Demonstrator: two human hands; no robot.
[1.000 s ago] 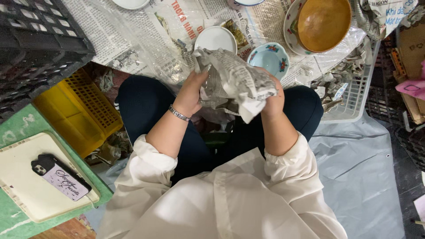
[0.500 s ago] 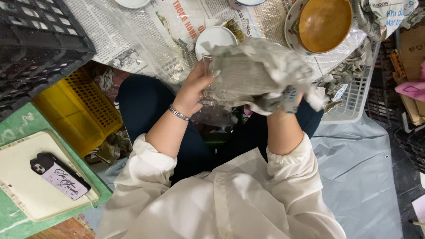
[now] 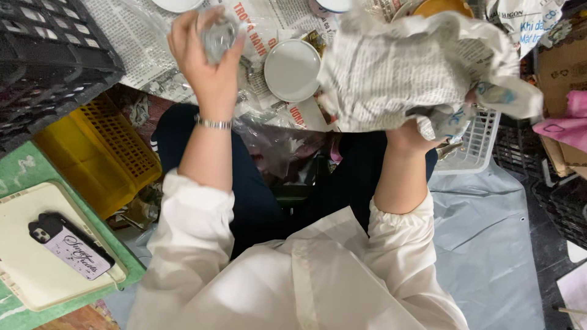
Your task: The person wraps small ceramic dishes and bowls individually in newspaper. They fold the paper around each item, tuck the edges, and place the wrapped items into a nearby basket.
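My right hand (image 3: 422,131) is raised and grips a bundle wrapped in crumpled newspaper (image 3: 403,73); a bit of blue patterned ceramic (image 3: 495,95) shows at its right edge. My left hand (image 3: 205,55) is lifted to the left and holds a small wad of clear plastic wrap (image 3: 217,33). Below and between the hands, a small white plate (image 3: 292,70) lies on spread newspaper (image 3: 140,43).
A black crate (image 3: 49,55) and a yellow basket (image 3: 98,153) stand at the left. A phone (image 3: 70,244) lies on a cream tray (image 3: 36,281). A white basket (image 3: 477,146) and cardboard (image 3: 562,73) are at the right. A grey sheet (image 3: 489,244) covers the floor.
Both hands held the newspaper bundle near my lap. Now the right hand has lifted it up and right, and the left hand has let go and moved up left with plastic wrap.
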